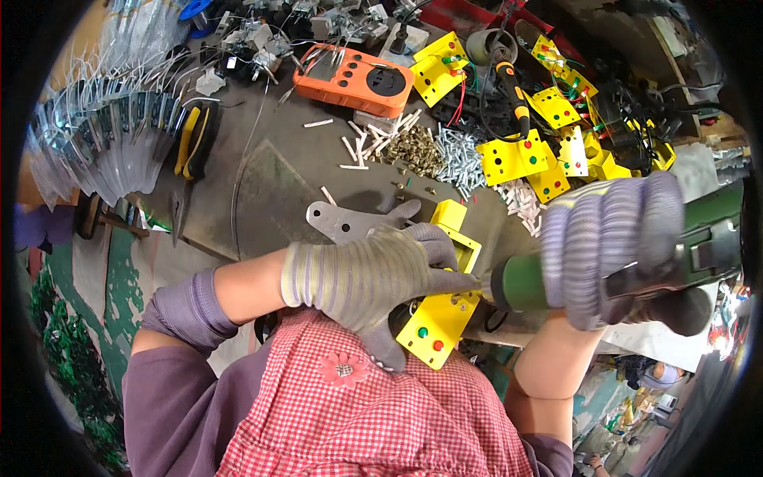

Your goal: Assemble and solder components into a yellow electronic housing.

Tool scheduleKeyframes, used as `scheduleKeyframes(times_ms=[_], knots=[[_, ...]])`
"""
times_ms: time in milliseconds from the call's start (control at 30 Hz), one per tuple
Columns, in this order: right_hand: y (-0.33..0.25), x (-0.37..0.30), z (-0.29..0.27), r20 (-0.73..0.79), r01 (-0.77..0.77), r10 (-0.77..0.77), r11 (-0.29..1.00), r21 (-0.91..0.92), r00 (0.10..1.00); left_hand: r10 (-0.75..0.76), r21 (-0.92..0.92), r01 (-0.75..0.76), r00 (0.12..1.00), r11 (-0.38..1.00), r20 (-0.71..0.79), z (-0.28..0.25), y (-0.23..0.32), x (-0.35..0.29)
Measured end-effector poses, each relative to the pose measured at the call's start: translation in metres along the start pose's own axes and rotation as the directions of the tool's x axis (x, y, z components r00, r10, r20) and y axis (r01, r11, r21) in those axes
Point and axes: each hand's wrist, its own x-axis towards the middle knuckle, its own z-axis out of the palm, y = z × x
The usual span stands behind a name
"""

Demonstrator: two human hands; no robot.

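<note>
My left hand (pixel 366 274), in a striped grey work glove, is closed on a yellow metal bracket (pixel 427 334) at the table's near edge. A green and a red indicator light sit on the bracket's near end. My right hand (pixel 612 242), gloved too, wraps around a green power screwdriver (pixel 520 283). The tool lies level, its tip meeting the bracket beside my left fingertips; whether a screw is there is hidden. Just beyond my left hand, a flat grey metal plate with holes (pixel 346 222) rests on the table.
Piles of brass screws (pixel 417 149), silver screws (pixel 459 159) and pale sleeves (pixel 520 203) lie ahead. Behind them stands an orange multimeter (pixel 354 79). More yellow brackets (pixel 513 159) with lights are at the far right. Yellow-handled pliers (pixel 189 143) and bundled wires (pixel 103 135) lie left.
</note>
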Motion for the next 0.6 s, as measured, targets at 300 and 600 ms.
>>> scheduleKeyframes(times_ms=[300, 600], knots=[[-0.033, -0.046, 0.018, -0.409, 0.039, -0.099, 0.987, -0.154, 0.907, -0.021, -0.113, 0.013, 0.998, 0.994, -0.067, 0.008, -0.01, 0.001], [-0.02, -0.116, -0.003, -0.705, -0.076, -0.206, 0.935, -0.347, 0.679, -0.105, 0.063, 0.116, 0.983, 0.991, -0.153, 0.024, 0.001, -0.001]])
